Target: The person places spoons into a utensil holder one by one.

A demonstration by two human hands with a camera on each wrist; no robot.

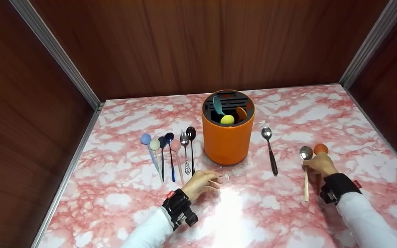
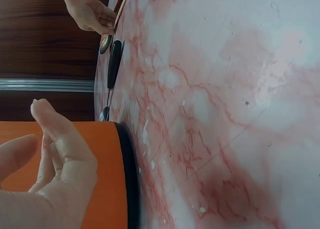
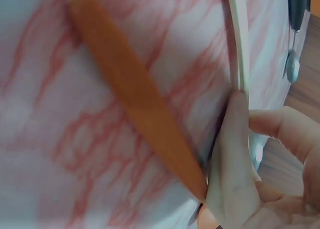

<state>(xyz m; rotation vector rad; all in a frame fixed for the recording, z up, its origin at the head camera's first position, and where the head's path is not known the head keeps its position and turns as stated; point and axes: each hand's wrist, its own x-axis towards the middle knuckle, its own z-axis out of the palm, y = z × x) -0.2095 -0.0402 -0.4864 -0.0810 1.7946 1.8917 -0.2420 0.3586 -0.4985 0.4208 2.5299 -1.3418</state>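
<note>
My right hand [image 1: 321, 163] reaches down at the right side of the table. Its thumb and fingers pinch the upper handle of a spoon with a silver bowl [image 1: 306, 152] and a cream handle [image 3: 240, 44]. Close beside it lies an orange spoon [image 1: 321, 148], its flat handle [image 3: 135, 104] running under the hand. My left hand [image 1: 201, 184] hovers with loosely bent fingers and nothing in them, in front of an orange utensil holder [image 1: 226, 144]. The holder's dark slotted top carries a teal spoon [image 1: 217, 104], a yellow spoon [image 1: 227, 119] and an orange-brown spoon [image 1: 241, 113].
Left of the holder several spoons lie in a row, among them a light blue one [image 1: 146, 138], a pink one [image 1: 175, 145], an ornate silver one [image 1: 184, 138] and a black one [image 1: 191, 133]. Right of it lies a dark-handled spoon [image 1: 272, 160]. Wood-grain panels [image 1: 184, 48] surround the marbled table.
</note>
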